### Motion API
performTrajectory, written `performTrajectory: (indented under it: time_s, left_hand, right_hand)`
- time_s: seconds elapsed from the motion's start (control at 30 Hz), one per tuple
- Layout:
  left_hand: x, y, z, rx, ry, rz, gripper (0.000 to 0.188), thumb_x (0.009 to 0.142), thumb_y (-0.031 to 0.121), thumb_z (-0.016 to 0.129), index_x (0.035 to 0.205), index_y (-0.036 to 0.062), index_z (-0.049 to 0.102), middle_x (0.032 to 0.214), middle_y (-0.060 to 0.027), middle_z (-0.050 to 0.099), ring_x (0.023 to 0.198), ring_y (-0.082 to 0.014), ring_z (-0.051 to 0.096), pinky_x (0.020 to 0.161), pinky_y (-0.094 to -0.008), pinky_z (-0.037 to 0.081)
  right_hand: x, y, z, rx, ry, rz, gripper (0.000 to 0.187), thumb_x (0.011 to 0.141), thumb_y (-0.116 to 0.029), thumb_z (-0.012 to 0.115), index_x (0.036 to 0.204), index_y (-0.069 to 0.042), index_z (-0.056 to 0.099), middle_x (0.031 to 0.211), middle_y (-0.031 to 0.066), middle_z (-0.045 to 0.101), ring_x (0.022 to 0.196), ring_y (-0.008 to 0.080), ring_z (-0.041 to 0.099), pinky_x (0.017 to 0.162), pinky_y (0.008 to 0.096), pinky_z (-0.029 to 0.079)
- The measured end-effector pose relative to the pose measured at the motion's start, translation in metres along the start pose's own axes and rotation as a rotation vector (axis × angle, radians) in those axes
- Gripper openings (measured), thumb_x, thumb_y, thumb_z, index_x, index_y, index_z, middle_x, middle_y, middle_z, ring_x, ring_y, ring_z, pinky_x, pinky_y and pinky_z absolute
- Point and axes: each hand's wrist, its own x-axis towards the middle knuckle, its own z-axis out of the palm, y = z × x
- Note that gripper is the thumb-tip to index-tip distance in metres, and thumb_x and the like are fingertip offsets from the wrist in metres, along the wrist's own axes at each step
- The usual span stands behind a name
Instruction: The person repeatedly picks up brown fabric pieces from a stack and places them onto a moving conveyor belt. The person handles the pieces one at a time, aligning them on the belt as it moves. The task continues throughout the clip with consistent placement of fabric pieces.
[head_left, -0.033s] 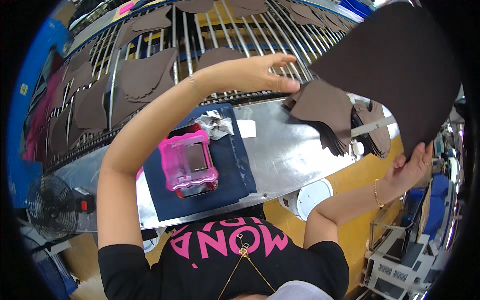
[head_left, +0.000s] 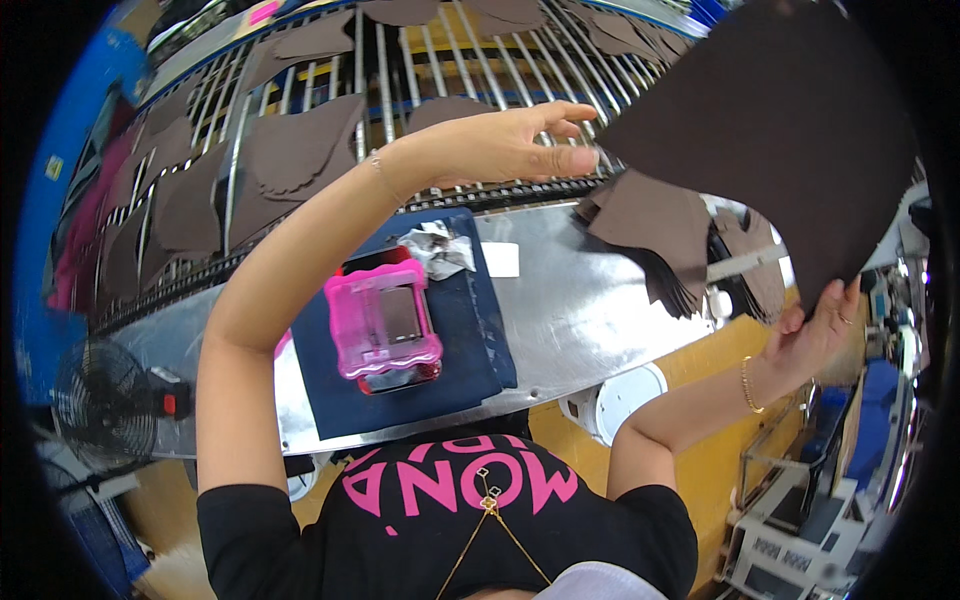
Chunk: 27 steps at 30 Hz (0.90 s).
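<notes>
A large dark brown sheet piece, which looks like cut leather or fabric, is held up on the right. My right hand pinches its lower edge between thumb and fingers. My left hand reaches across with thumb and fingers apart. Its fingertips are right by the sheet's left corner; I cannot tell whether they touch it. Below that corner, a fanned stack of brown cut pieces lies on the metal table. Another pile of brown pieces sits to its right, partly hidden by the sheet.
Beyond the table, a rack of metal rods bears several brown pieces. A pink scalloped frame rests on a dark blue mat, beside crumpled foil. A black fan stands left. A white bucket is below the table edge.
The brown sheet has shifted slightly left and its left corner is now closer to my left fingertips. My right hand keeps its grip.
</notes>
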Motion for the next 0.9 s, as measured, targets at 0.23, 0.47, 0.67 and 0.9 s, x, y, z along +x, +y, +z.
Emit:
performTrajectory:
  time_s: [0.23,0.47,0.67,0.9]
  left_hand:
    - [-0.115,0.025,-0.032,-0.084,0.402,-0.061,0.024,0.094,0.021,0.054,0.103,-0.0007,0.057,0.08,-0.011,0.065,0.062,-0.0148,0.064,0.049,-0.0237,0.051]
    - [-0.267,0.038,-0.055,0.416,0.925,-0.078,0.017,0.088,0.015,0.062,0.099,0.0015,0.064,0.063,-0.0027,0.059,0.049,-0.0053,0.054,0.042,-0.0181,0.042]
    - [-0.346,0.027,-0.033,0.506,1.129,-0.124,0.02,0.088,0.011,0.063,0.104,0.0,0.064,0.064,-0.002,0.058,0.053,-0.0045,0.054,0.042,-0.0178,0.042]
    - [-0.351,0.0,0.004,0.199,1.093,-0.361,0.01,0.087,0.006,0.06,0.091,-0.0037,0.061,0.063,-0.0003,0.056,0.051,-0.0054,0.053,0.042,-0.0207,0.041]
  right_hand:
    - [-0.074,0.036,0.107,0.261,-0.388,0.136,0.024,0.092,-0.012,0.057,0.115,-0.005,0.05,0.089,0.008,0.062,0.052,0.0048,0.047,0.043,0.0165,0.038]
    - [-0.172,0.052,0.15,0.137,-1.091,0.095,0.02,0.074,-0.008,0.077,0.078,0.0,0.06,0.077,0.0108,0.069,0.066,0.0118,0.063,0.058,0.0239,0.046]
    - [-0.209,0.034,0.174,0.02,-1.314,-0.235,0.016,0.077,-0.006,0.073,0.092,-0.002,0.068,0.085,0.0093,0.069,0.076,0.0165,0.065,0.068,0.0259,0.048]
    - [-0.205,0.044,0.162,0.047,-1.274,-0.433,0.023,0.066,0.005,0.065,0.087,-0.004,0.065,0.078,0.0065,0.065,0.066,0.0239,0.057,0.079,0.0372,0.041]
